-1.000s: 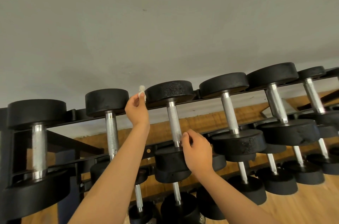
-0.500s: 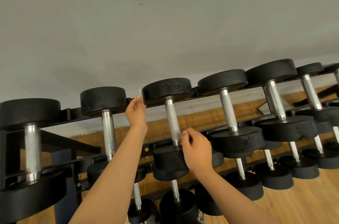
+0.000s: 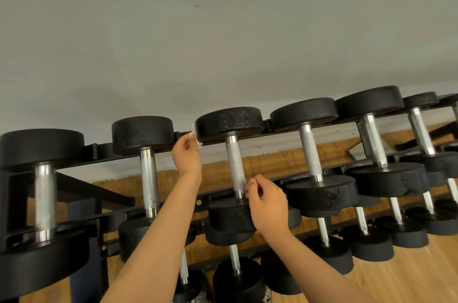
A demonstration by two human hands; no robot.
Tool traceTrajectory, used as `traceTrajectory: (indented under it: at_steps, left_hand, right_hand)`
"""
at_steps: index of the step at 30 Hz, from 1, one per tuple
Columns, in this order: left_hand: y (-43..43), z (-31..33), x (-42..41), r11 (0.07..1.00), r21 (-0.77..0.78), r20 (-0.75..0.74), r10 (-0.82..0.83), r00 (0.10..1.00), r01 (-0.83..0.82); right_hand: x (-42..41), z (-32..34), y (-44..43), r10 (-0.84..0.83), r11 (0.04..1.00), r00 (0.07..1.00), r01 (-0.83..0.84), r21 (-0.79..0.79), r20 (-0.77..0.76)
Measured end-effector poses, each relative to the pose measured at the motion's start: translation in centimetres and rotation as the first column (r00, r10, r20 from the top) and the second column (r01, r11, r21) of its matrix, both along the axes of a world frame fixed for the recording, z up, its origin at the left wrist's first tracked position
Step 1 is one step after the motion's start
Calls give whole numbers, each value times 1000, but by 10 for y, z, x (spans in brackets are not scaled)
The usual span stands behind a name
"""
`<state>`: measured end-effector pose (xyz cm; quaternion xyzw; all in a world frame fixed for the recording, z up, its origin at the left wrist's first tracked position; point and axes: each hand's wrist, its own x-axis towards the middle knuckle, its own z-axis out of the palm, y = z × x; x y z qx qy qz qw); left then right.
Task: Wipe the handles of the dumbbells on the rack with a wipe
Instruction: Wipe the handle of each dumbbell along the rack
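Presently, the left hand [image 3: 187, 156] pinches a white wipe [image 3: 194, 136] beside the far head of the middle dumbbell [image 3: 229, 122], while the right hand [image 3: 269, 204] grasps its knurled handle [image 3: 235, 166] at the near end.

One view only, head-worn and wide-angle, looking forward, close in on the rack [image 3: 99, 151]. The frame sits tilted, rack climbing toward the right edge. Wall [image 3: 223, 29] fills the upper half; floor [image 3: 409, 278] shows at lower right.
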<state>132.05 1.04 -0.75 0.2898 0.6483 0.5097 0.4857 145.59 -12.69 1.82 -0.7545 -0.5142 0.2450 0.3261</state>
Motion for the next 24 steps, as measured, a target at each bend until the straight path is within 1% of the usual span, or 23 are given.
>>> traceTrajectory:
  at_steps: [3,6,8,10,12,15,16,19,24]
  left_hand:
    - [-12,13,7,991,120,-99,71,993,-59]
    - [-12,26,8,973,229,-188,63,980,-18]
    - [1,31,6,972,235,-223,36,974,18]
    - [12,33,1,977,205,-246,-11,969,64]
    - [10,33,0,975,205,-268,-25,963,83]
    - [-17,33,5,962,266,-251,12,968,57]
    - [-25,34,6,954,291,-258,6,966,71]
    - [-23,40,3,923,348,-320,-46,946,162]
    - [0,61,6,859,417,-451,-88,888,297]
  right_hand:
    - [0,-2,0,-1,1000,1000,1,0,4]
    - [0,-1,0,-4,1000,1000,4,6,0]
    - [0,0,1,-5,1000,1000,5,12,2]
    - [0,-1,0,-10,1000,1000,10,15,3]
    - [0,-1,-1,-16,1000,1000,16,16,-6]
    - [0,0,-1,-26,1000,999,26,5,-20]
    - [0,0,0,-29,1000,999,29,1,-17]
    - [0,-1,0,-36,999,999,36,-8,-11]
    - [0,-1,-1,-49,999,999,49,-5,-18]
